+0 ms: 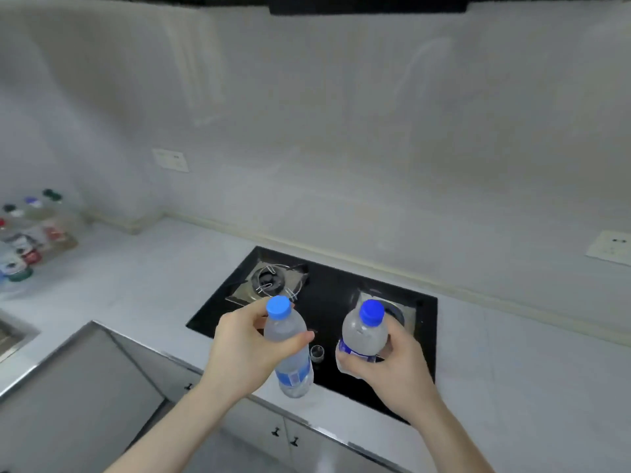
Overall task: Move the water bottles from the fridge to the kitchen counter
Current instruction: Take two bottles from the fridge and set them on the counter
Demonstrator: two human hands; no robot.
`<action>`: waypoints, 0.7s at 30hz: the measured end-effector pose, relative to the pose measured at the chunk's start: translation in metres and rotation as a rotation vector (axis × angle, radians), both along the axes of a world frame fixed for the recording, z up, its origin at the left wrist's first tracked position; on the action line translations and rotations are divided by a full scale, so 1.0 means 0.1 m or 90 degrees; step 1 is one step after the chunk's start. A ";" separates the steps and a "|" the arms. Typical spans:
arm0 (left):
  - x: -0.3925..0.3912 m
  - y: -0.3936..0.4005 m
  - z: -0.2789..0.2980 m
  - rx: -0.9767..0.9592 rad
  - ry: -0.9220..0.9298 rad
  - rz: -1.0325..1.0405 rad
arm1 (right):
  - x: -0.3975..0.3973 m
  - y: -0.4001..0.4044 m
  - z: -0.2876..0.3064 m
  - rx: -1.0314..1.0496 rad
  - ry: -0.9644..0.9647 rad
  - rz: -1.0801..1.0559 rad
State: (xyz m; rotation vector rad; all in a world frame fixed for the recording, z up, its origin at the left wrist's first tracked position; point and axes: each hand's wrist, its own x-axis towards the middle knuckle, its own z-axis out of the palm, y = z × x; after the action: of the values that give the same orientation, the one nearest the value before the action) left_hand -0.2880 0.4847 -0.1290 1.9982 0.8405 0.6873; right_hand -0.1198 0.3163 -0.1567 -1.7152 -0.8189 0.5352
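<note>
left hand [244,353]: we've got it wrapped snug round the left bottle [290,349], thumb across the front just under the blue cap, bottle upright and hanging over the front edge of the hob [327,302]

right hand [386,363]: same deal, fingers curled tight round the label of the right bottle [364,334], held in the air above the hob near the right burner [392,310]

where we are: both bottles are out of the fridge and over the worktop, neither set down yet, so we reckon this is the placing step

doing it well: we'd skip the glass and burners and land them on bare counter [136,278], bases flat, one at a time, letting go only once each stands steady

edges: counter lip runs right under our wrists, so push well back from it

open room: wide stretch of counter left of the hob, another to the right; the bottle cluster [30,230] sits far left by the wall, sink corner [13,332] at the left edge

watch out: small clear cup [317,353] sits on the hob between our hands, easy to clip
</note>
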 end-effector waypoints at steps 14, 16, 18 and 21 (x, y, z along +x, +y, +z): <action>-1.93 1.18 -0.01 -0.002 -0.016 0.239 | -1.34 1.85 0.09 -0.001 -0.037 0.252; -2.28 1.44 -0.04 0.000 -0.024 0.266 | -1.67 2.19 0.11 0.007 -0.032 0.277; -2.52 1.64 -0.06 -0.009 -0.028 0.278 | -1.89 2.45 0.08 0.011 -0.038 0.286; -2.83 1.93 -0.10 0.008 -0.003 0.287 | -2.18 2.74 0.06 0.007 -0.022 0.304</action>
State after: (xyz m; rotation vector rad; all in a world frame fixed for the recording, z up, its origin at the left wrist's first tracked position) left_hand -0.5713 0.6780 -0.1387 1.8296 1.3058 0.9483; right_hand -0.3383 0.5907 -0.1504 -1.5205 -1.2639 0.8191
